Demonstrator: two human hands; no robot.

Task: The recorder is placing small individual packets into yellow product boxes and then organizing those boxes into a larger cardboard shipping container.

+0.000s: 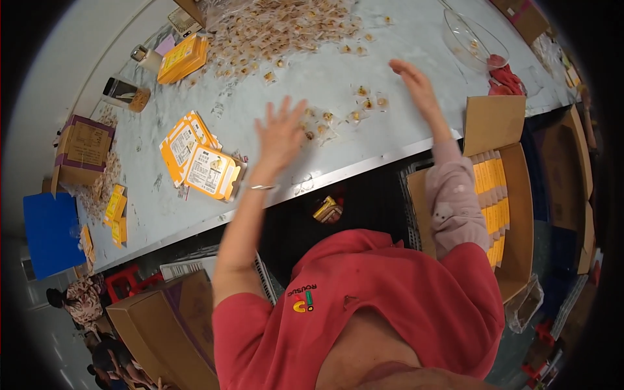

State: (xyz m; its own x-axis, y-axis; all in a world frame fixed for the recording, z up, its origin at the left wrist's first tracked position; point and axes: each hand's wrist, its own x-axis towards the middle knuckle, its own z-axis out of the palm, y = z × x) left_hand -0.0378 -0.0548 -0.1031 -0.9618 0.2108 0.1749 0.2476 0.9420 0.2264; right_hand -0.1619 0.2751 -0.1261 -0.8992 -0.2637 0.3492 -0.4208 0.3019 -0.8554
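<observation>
Over the pale tabletop (260, 211), my left hand (281, 135) hovers with its fingers spread, slightly blurred and holding nothing. Just right of it lies a loose group of small clear-wrapped packets (323, 125). My right hand (416, 83) is raised farther right, fingers stretched out, with nothing in it. A few more packets (368, 103) rest between the two hands. Left of my left forearm are flat yellow-and-white cardboard boxes (179, 153), one with its end flap standing out (211, 174). A large heap of the wrapped packets (273, 32) covers the far part of the table.
By my right arm stands an open carton (519, 227) filled with rows of yellow boxes (493, 195). A clear bowl (484, 42) and red cloth (506, 79) lie far right. Yellow boxes (182, 60), a dark-lidded jar (127, 94) and a brown carton (84, 151) stand left.
</observation>
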